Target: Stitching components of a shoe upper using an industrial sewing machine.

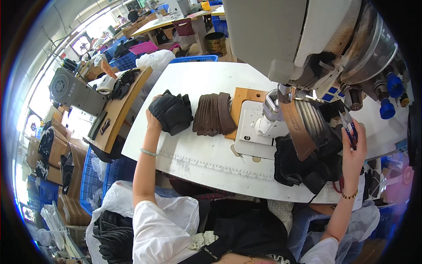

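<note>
At the left of the white table, my left hand (154,118) is closed round the left side of a bundle of black padded fabric pieces (173,113); most of its fingers are hidden behind it. On the right, my right hand (355,145) grips thread snips (350,132) with dark blue handles, their silver blades pointing up and left. Beside the snips lies a heap of black padded pieces (292,169). A long brown curved strip (295,125) hangs over that heap by the sewing machine's needle area. A row of brown curved strips (213,115) lies to the right of the black bundle.
The sewing machine head (268,33) looms over the table's (200,75) right half. Its narrow bed (255,127) stands by a wooden board (241,97). Left are a wooden side table (125,108) and a blue crate (92,176). A white sack (118,198) holds black pieces.
</note>
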Demonstrator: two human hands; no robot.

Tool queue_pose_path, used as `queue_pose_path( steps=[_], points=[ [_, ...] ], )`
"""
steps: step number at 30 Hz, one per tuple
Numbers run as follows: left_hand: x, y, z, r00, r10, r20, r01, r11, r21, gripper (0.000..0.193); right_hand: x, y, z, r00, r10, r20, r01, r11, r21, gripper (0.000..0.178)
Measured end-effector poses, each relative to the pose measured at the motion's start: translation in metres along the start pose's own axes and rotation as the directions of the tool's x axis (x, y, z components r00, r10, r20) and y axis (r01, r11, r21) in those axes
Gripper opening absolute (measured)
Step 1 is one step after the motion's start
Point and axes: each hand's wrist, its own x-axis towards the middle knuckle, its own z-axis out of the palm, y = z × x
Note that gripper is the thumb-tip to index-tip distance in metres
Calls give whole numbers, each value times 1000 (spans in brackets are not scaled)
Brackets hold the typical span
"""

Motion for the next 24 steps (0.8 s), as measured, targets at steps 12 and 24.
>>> queue_pose_path(
  steps=[12, 24],
  points=[
    [7, 13, -24, 972, -122, 202, 119, 993, 26, 40, 11, -44, -13, 937, -306, 169, 220, 892, 395, 46],
    [47, 202, -98, 980, 163, -118, -189, 945, -267, 36, 38, -47, 34, 835, -543, 87, 486, 803, 346, 43]
  ],
)
